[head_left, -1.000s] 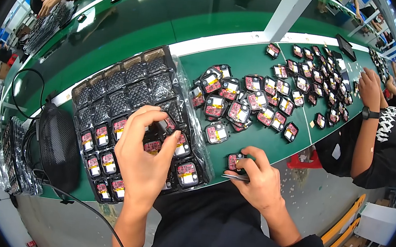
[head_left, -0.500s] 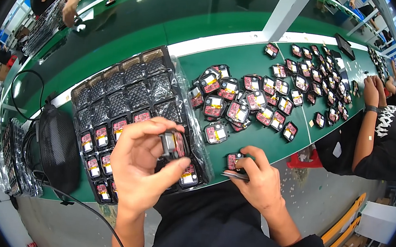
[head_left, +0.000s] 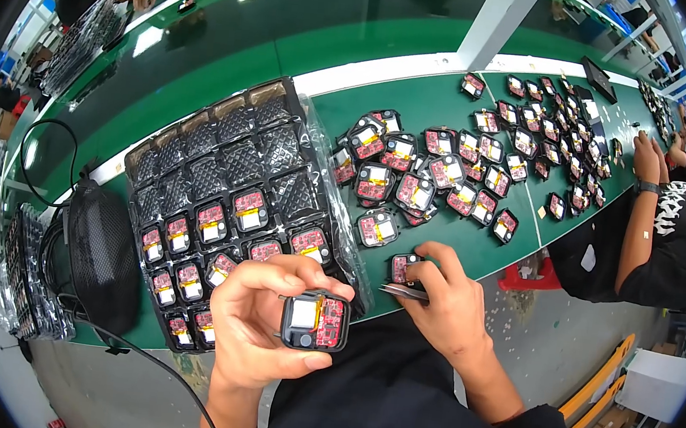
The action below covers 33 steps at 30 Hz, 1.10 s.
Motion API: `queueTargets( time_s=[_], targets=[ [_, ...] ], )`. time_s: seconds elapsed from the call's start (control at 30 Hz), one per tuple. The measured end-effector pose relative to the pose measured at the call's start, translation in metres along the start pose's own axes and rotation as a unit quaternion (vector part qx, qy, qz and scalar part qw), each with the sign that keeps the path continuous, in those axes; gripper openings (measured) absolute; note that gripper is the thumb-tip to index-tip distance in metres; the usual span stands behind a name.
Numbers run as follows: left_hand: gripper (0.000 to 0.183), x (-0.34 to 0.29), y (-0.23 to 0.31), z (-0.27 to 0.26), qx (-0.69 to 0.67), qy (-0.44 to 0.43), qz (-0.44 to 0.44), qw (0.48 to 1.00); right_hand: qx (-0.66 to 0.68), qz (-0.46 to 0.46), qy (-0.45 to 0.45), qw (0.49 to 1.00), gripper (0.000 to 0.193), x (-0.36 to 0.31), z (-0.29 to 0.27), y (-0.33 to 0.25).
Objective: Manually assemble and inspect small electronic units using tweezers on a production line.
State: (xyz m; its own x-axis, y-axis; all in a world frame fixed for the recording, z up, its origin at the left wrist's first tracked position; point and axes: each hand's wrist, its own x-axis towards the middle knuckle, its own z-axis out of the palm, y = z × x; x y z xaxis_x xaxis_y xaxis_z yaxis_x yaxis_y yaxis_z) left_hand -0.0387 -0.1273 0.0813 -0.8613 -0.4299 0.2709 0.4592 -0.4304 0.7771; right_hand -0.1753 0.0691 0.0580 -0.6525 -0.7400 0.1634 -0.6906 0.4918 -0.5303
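My left hand (head_left: 269,319) grips a small black electronic housing (head_left: 315,321) by its edges, between thumb and fingers. Its open inside faces me and shows a red circuit board, a white block and yellow tape. My right hand (head_left: 450,309) is closed around thin metal tweezers (head_left: 406,292), whose tips point left. Those fingers also touch another black housing (head_left: 401,268) at the bench's near edge. Beneath and beyond my left hand lies a black compartment tray (head_left: 240,157); its near rows hold similar housings, while the far rows show bare textured pockets.
Many loose housings (head_left: 448,172) lie heaped on the green bench (head_left: 308,72) to the right of the tray. A black mesh-covered object (head_left: 104,256) with a cable stands at left. A co-worker (head_left: 666,240) sits at right, beside a red stool (head_left: 530,275).
My left hand has come down and nearer, turning the housing from edge-on so its inside shows. The right hand has shifted only slightly. A person's hand at the far left has moved.
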Motion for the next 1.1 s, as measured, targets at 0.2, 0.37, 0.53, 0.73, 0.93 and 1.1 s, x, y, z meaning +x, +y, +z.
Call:
queueTargets(
  time_s=[0.2, 0.37, 0.53, 0.73, 0.93, 1.1],
  targets=[
    [0.068, -0.003, 0.002, 0.004, -0.04, -0.006, -0.003, 0.999, -0.004, 0.002, 0.008, 1.0, 0.031, -0.002, 0.004, 0.002],
    [0.069, -0.004, -0.003, 0.003, -0.053, -0.021, 0.005, 0.998, 0.049, 0.034, 0.033, 0.998, 0.029, 0.006, -0.001, -0.008],
    [0.068, -0.011, -0.008, 0.007, -0.036, -0.003, -0.001, 0.999, 0.252, 0.027, 0.006, 0.967, 0.021, 0.001, -0.023, -0.016],
    [0.067, -0.019, -0.016, 0.009, -0.048, 0.013, -0.008, 0.999, 0.223, -0.165, 0.061, 0.959, 0.029, 0.009, -0.036, -0.044],
    [0.065, -0.023, -0.014, 0.013, -0.068, 0.04, -0.024, 0.997, 0.41, 0.013, -0.076, 0.909, 0.027, 0.013, -0.039, -0.047],
    [0.059, -0.023, -0.013, 0.011, 0.136, -0.003, 0.029, 0.99, 0.672, 0.177, -0.187, 0.694, 0.02, 0.008, -0.027, -0.055]
  ],
)
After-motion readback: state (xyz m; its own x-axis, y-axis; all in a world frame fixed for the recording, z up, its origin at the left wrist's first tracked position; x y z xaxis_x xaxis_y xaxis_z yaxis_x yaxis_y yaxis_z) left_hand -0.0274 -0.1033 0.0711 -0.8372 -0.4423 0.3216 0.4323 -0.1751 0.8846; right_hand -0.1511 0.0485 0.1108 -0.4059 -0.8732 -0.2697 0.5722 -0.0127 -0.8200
